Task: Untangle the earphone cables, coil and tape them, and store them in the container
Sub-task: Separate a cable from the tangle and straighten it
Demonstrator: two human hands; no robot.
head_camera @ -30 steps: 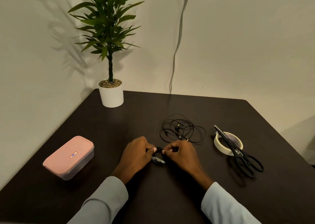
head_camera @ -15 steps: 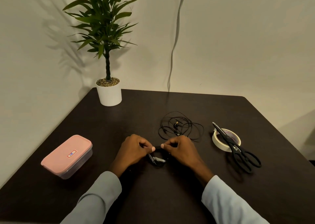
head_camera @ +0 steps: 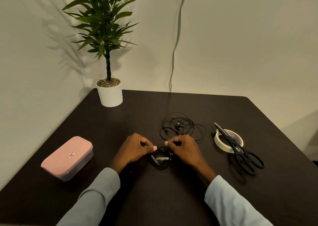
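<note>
Head view: the dark table and closed pink container sit as before, but the left hand and right hand have drawn slightly apart. Both curl over the taped earphone coil between them; whether they pinch it I cannot tell. Taping looks about finished, while the tangled earphone cable waits just beyond.

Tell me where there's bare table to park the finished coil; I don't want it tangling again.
Bare tabletop lies between the plant pot and the loose earphone cable, and between the pink container and the left hand. It is crowded to the right: loose cable, tape roll and scissors sit close beyond the right hand.
</note>
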